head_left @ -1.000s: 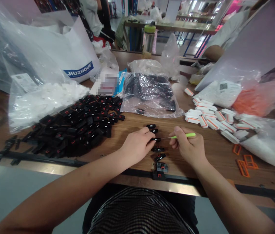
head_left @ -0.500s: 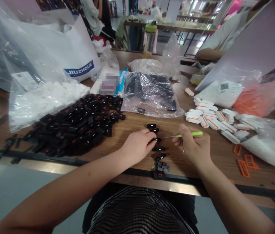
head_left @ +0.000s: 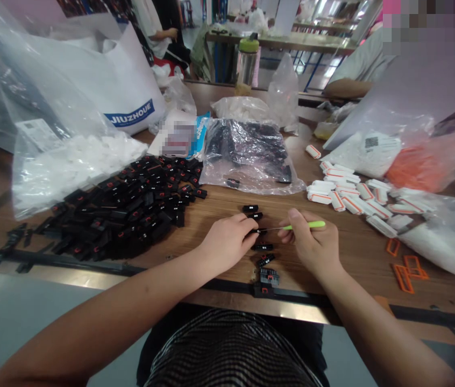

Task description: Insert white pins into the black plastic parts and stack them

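My left hand (head_left: 229, 239) is closed on a small black plastic connector (head_left: 260, 231) against the wooden tabletop. From the right, my right hand (head_left: 312, 242) grips a thin metal pick with a lime-green handle (head_left: 315, 224). The pick's tip reaches the connector at my left fingertips; whether it goes inside I cannot tell. Above and below in a column lie more black connectors, among them one at the top (head_left: 250, 208) and a tilted one (head_left: 267, 260). Nearer the table edge sits a larger grey-black connector (head_left: 269, 276) with a red part.
A heap of black connectors (head_left: 130, 215) covers the left, beside a clear bag of white parts (head_left: 74, 166). Behind is a bag of black parts (head_left: 247, 150). White-and-orange pieces (head_left: 344, 193) and orange frames (head_left: 403, 277) lie right. A bottle (head_left: 247, 64) stands at the back.
My right hand has shifted left with the green-handled pick, bringing the pick closer to my left fingers. My left hand stays nearly in place on the connector.
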A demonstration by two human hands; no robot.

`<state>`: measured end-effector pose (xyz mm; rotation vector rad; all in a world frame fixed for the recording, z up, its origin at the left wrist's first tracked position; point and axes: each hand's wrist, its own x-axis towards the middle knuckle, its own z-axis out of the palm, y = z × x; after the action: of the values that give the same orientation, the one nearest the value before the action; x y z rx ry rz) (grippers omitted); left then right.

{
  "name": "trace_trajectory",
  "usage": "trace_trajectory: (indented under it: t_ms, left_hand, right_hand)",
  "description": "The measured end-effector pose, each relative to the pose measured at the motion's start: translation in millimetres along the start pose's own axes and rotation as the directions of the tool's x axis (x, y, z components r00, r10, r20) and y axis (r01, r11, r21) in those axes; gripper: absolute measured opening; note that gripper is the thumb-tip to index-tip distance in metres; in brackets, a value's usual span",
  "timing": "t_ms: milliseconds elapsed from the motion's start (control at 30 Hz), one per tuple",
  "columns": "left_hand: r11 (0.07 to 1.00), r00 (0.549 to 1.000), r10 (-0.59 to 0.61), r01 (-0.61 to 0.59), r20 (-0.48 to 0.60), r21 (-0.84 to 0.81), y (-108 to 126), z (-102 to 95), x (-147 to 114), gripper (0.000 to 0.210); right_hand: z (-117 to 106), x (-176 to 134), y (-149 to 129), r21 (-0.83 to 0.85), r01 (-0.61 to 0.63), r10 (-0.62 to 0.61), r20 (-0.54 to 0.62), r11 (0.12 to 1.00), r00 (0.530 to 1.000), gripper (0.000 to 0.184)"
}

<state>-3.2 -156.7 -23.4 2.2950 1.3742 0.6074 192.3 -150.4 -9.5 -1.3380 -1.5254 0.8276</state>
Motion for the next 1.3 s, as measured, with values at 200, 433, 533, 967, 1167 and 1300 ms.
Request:
trace_trajectory:
  t_ms: [200, 433, 533, 967, 1167, 1300]
  left_hand:
    - [1.000, 1.000, 0.012, -0.012, -0.014, -0.011, -1.7, 1.7, 0.0, 0.012]
    - [1.000, 1.000, 0.018, -0.018, -0.019, -0.006, -3.5, 3.8, 0.0, 0.012]
    - [1.000, 1.000, 0.020, -0.020, -0.020, -0.001, -4.0, 4.3, 0.2, 0.013]
    - [1.000, 1.000, 0.012, -0.013, -0.022, -0.014, -5.2, 4.7, -0.4, 0.013]
    - [1.000, 1.000, 0.013, -0.014, -0.024, -0.012, -5.6, 5.3, 0.5, 0.012]
    - [1.000, 1.000, 0.008, -0.008, -0.019, -0.009, -4.5, 4.6, 0.3, 0.013]
  right_hand:
    - [0.3, -0.7, 0.8, -0.026, 0.020, -0.020, 0.001, 0.999, 1.000, 0.046]
    - [1.2, -1.5, 2.7, -0.021, 0.011, -0.011, -0.008, 1.000, 1.000, 0.044]
    - [1.7, -0.7, 1.7, -0.026, 0.018, -0.018, -0.005, 1.000, 1.000, 0.044]
    - [0.4, -6.6, -0.9, -0.127, 0.140, -0.138, 0.023, 0.982, 0.990, 0.039]
    - [-0.5, -5.9, -3.1, -0.147, 0.163, -0.161, 0.025, 0.976, 0.987, 0.038]
    - [-0.4, -6.7, -1.9, -0.160, 0.177, -0.172, 0.050, 0.971, 0.984, 0.037]
